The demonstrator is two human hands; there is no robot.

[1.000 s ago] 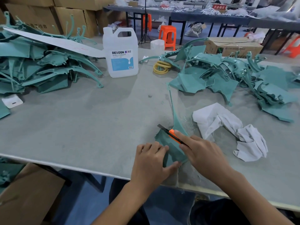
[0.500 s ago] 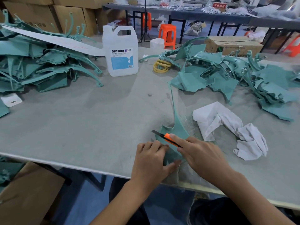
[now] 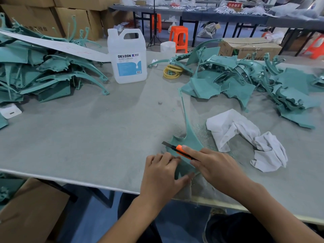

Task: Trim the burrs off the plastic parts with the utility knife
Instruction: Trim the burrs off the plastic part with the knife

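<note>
head view: the teal plastic part [image 3: 191, 137] lies flat near the front edge of the grey table [image 3: 87, 137], its thin stem pointing away from the person. the left hand [image 3: 161, 171] pins its near end, fingers curled over the left edge and thumb against the lower edge. the right hand [image 3: 215, 165] is clamped round the orange utility knife [image 3: 180, 150], forefinger along the top, with the blade out and laid across the part's left rim.

the likeliest trouble is a slip. the left fingertips sit just beside the knife, so a burr giving way suddenly could bring the blade onto them. too steep an angle would probably gouge the rim. only the near end is held, so the long stem may swing under sideways pressure.

a crumpled white rag [image 3: 245, 134] lies just right of the part and could snag the right wrist. the untidy piles of teal parts to the left [image 3: 43, 72] and right [image 3: 263, 85], the white jug [image 3: 127, 57] and the yellow rings [image 3: 172, 71] sit well apart from the cut.
</note>
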